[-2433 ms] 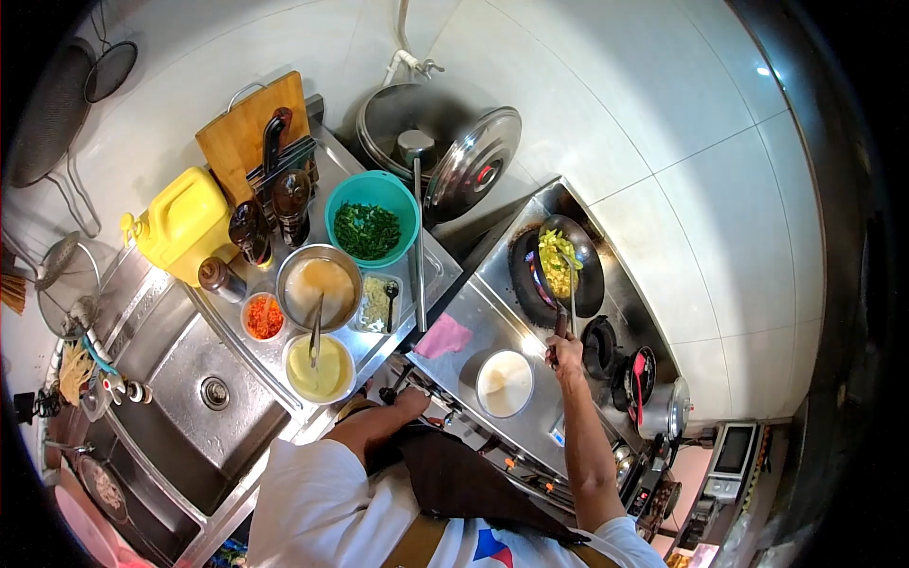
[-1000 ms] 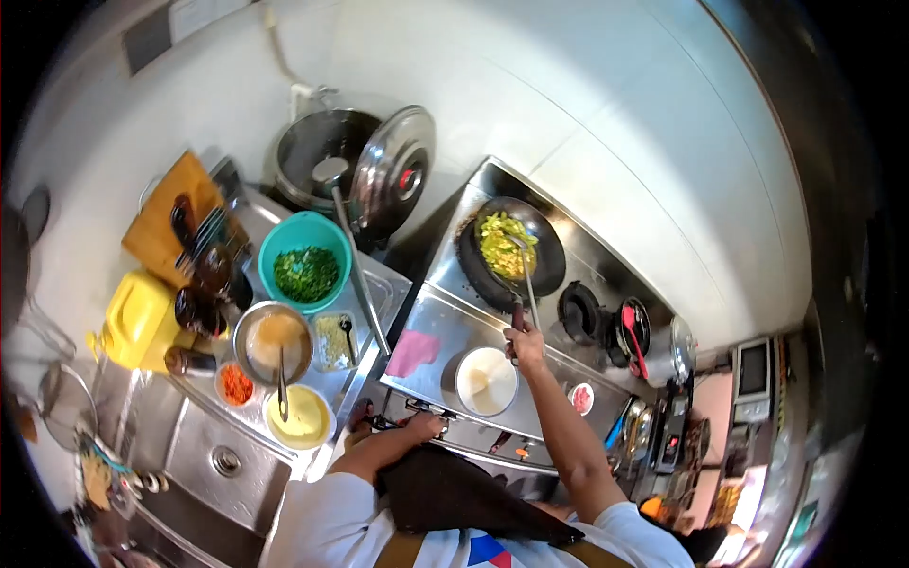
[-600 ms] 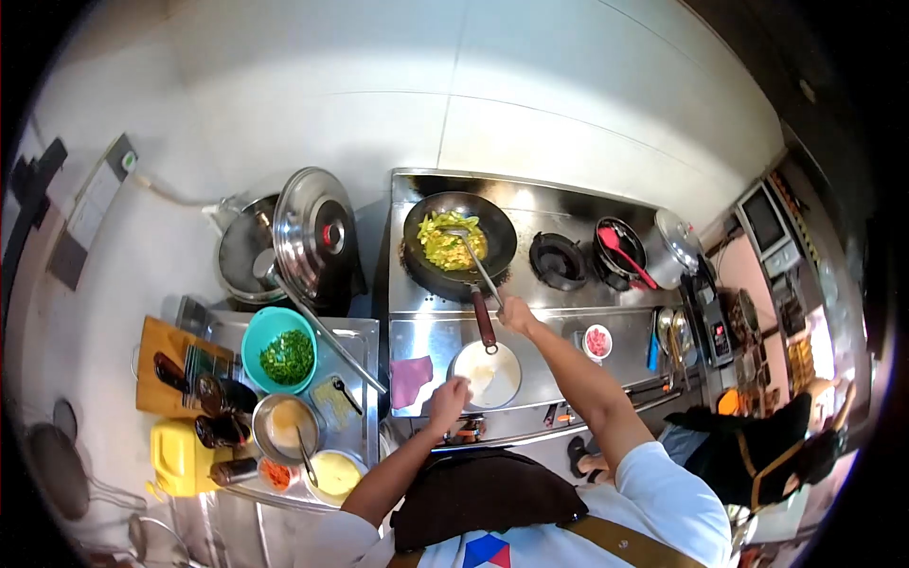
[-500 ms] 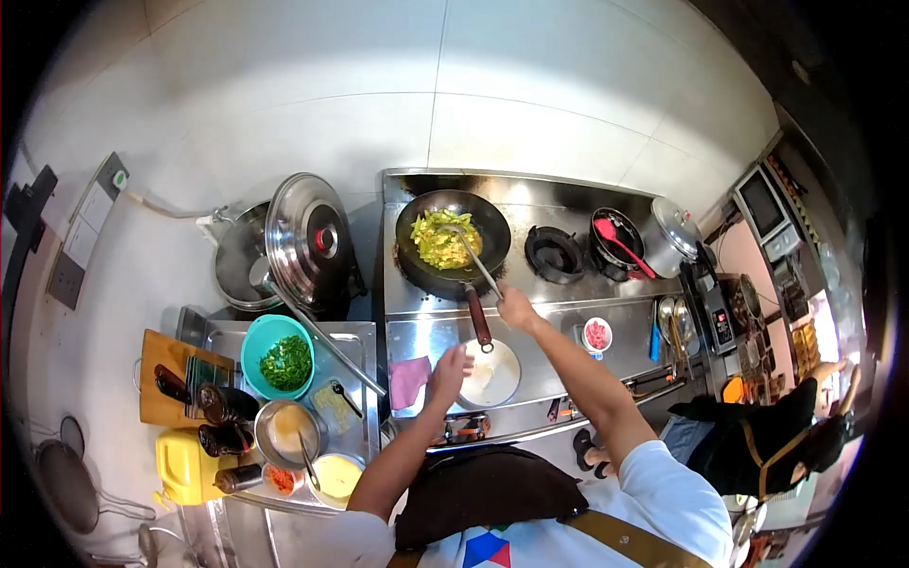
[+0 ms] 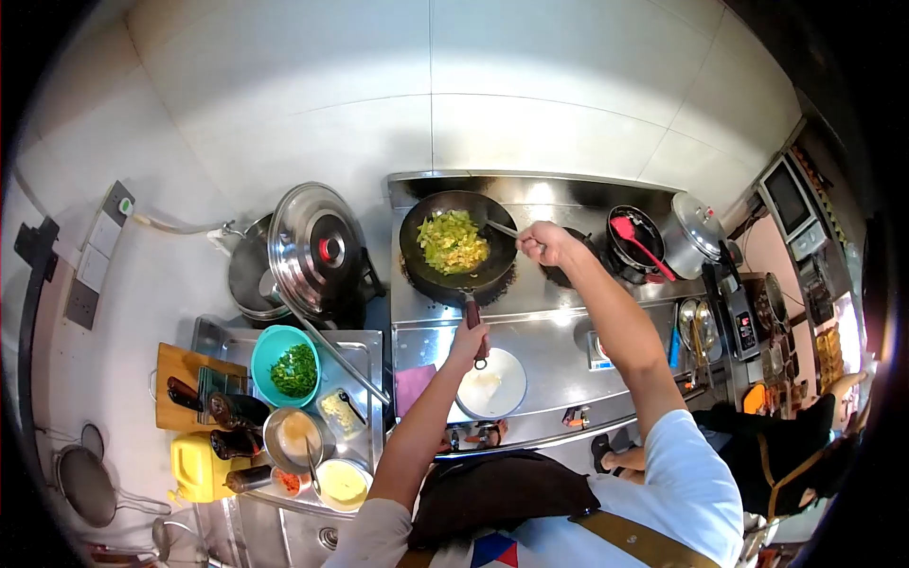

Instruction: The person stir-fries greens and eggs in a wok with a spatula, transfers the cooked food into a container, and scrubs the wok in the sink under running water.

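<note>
A dark wok (image 5: 445, 279) sits on the left burner, with chopped green and yellow food (image 5: 453, 241) heaped in its middle. My left hand (image 5: 468, 343) is closed around the wok's brown handle (image 5: 472, 312). Over the wok's right rim, my right hand (image 5: 544, 244) grips a metal cooking utensil (image 5: 503, 229); its head lies by the food, and I cannot tell whether it is a spatula or a ladle. Below my left hand stands a white bowl (image 5: 507, 398) with whitish residue inside.
Left are a large pot lid (image 5: 317, 213), a turquoise bowl (image 5: 270, 352) of chopped greens, bottles and small bowls. A pink cloth (image 5: 413, 386) lies beside the white bowl. Right are a small pan (image 5: 632, 220) with a red utensil and a pressure cooker (image 5: 689, 225). Another person stands far right.
My left hand has moved up and taken hold of the wok handle. My right hand has moved up and right with the utensil, drawing its head toward the wok's right side.
</note>
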### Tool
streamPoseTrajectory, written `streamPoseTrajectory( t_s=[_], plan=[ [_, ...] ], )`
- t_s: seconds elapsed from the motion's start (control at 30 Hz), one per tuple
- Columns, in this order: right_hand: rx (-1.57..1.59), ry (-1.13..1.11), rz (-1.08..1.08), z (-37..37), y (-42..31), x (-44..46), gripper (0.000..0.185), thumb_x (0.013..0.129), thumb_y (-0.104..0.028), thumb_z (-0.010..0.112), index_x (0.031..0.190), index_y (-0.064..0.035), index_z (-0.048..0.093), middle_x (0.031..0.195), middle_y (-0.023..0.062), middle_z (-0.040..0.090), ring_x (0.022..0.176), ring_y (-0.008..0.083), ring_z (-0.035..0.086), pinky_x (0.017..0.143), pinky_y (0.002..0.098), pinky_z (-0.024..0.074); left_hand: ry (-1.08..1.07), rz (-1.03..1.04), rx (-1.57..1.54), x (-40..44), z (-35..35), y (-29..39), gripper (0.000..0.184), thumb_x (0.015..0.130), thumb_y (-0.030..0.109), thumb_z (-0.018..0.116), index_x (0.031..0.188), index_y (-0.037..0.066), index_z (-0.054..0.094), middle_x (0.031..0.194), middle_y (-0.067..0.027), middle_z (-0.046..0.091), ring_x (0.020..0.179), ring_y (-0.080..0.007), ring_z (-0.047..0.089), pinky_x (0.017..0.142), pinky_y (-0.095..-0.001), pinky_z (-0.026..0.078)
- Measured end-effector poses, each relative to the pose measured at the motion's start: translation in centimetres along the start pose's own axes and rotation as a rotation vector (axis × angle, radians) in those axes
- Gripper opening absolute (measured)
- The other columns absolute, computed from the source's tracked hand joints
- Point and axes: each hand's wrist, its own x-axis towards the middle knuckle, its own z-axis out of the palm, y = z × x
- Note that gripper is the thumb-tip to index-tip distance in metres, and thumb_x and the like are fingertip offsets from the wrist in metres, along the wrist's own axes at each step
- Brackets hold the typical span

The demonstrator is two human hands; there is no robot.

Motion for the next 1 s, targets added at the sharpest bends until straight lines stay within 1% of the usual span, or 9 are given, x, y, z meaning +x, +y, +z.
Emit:
streamPoseTrajectory(
  t_s=[0.17,0.27,0.3,0.37,0.53,0.7,0.87,0.9,1.0],
  plan=[
    [-0.824,0.029,-0.317,6.1,-0.1,-0.3,0.005,0.078,0.0,0.054,0.073,-0.0021,0.054,0.054,0.0029,0.043,0.04,0.0121,0.037,0.034,0.0293,0.0294,0.051,-0.049,-0.006,0.3,-1.4,0.6,0.022,0.083,0.006,0.066,0.098,0.006,0.049,0.068,-0.0054,0.055,0.051,-0.0182,0.057,0.044,-0.0324,0.048],
    [-1.694,0.133,-0.725,5.5,2.4,-0.9,0.015,0.075,-0.007,0.058,0.083,0.0033,0.065,0.067,0.0225,0.063,0.065,0.0387,0.066,0.058,0.0464,0.0528,0.149,-0.124,-0.052,0.4,-0.7,1.6,0.021,0.082,0.006,0.07,0.09,0.004,0.051,0.067,-0.0066,0.057,0.051,-0.0185,0.057,0.045,-0.0329,0.048],
    [-1.838,0.144,-0.563,6.8,2.2,-5.1,0.028,0.075,-0.01,0.059,0.099,0.0023,0.068,0.086,0.0274,0.068,0.088,0.0416,0.068,0.078,0.0473,0.0539,0.097,-0.161,-0.038,0.5,-1.0,1.7,0.019,0.082,0.007,0.07,0.087,0.004,0.052,0.066,-0.0064,0.056,0.051,-0.0184,0.055,0.045,-0.033,0.048],
    [-1.988,0.095,-0.551,4.9,2.9,-7.6,0.034,0.076,-0.008,0.058,0.109,0.0004,0.066,0.093,0.0277,0.068,0.091,0.0411,0.067,0.08,0.0474,0.0536,0.056,-0.203,0.014,0.6,-1.1,2.4,0.016,0.083,0.009,0.07,0.082,0.004,0.055,0.064,-0.0058,0.056,0.049,-0.0181,0.054,0.045,-0.0331,0.048],
    [-1.911,0.173,-0.441,3.0,4.0,-19.7,0.037,0.077,-0.005,0.056,0.113,0.0004,0.064,0.094,0.0278,0.067,0.095,0.0429,0.066,0.083,0.0475,0.0524,-0.001,-0.25,0.101,0.2,-0.7,6.1,0.024,0.083,0.013,0.07,0.064,0.005,0.058,0.056,-0.006,0.055,0.044,-0.0206,0.054,0.043,-0.0345,0.047],
    [-1.786,0.26,-0.526,1.1,9.8,-15.2,0.031,0.077,-0.006,0.057,0.107,0.0029,0.061,0.088,0.0268,0.067,0.09,0.0445,0.065,0.08,0.0505,0.0513,0.084,-0.133,0.22,0.1,1.4,8.3,0.026,0.082,0.012,0.067,0.059,0.005,0.058,0.052,-0.0067,0.056,0.04,-0.0198,0.052,0.039,-0.0335,0.043],
    [-1.65,0.268,-0.712,-0.5,14.5,-18.2,0.035,0.075,-0.003,0.057,0.109,0.0022,0.063,0.092,0.0268,0.068,0.091,0.0427,0.067,0.08,0.0497,0.0532,0.192,0.221,0.547,-5.9,-1.7,-2.7,0.017,0.081,0.01,0.061,0.065,0.006,0.057,0.053,-0.0059,0.056,0.04,-0.0173,0.053,0.039,-0.0325,0.04],
    [-1.664,0.261,-0.729,-0.6,15.0,-18.9,0.035,0.075,-0.003,0.057,0.109,0.0019,0.063,0.092,0.0265,0.068,0.091,0.0429,0.066,0.081,0.05,0.0529,0.148,0.022,0.41,-9.4,0.1,-0.6,0.018,0.083,0.011,0.063,0.067,0.006,0.057,0.053,-0.0052,0.056,0.041,-0.0169,0.053,0.04,-0.032,0.041],
    [-1.66,0.229,-0.69,1.1,15.6,-18.2,0.032,0.076,-0.004,0.059,0.107,0.0016,0.062,0.092,0.0259,0.068,0.092,0.0436,0.065,0.081,0.0504,0.052,0.105,0.072,0.4,-7.2,0.6,1.6,0.02,0.081,0.014,0.065,0.066,0.006,0.053,0.051,-0.0041,0.054,0.039,-0.0166,0.052,0.037,-0.0319,0.041]
  ],
)
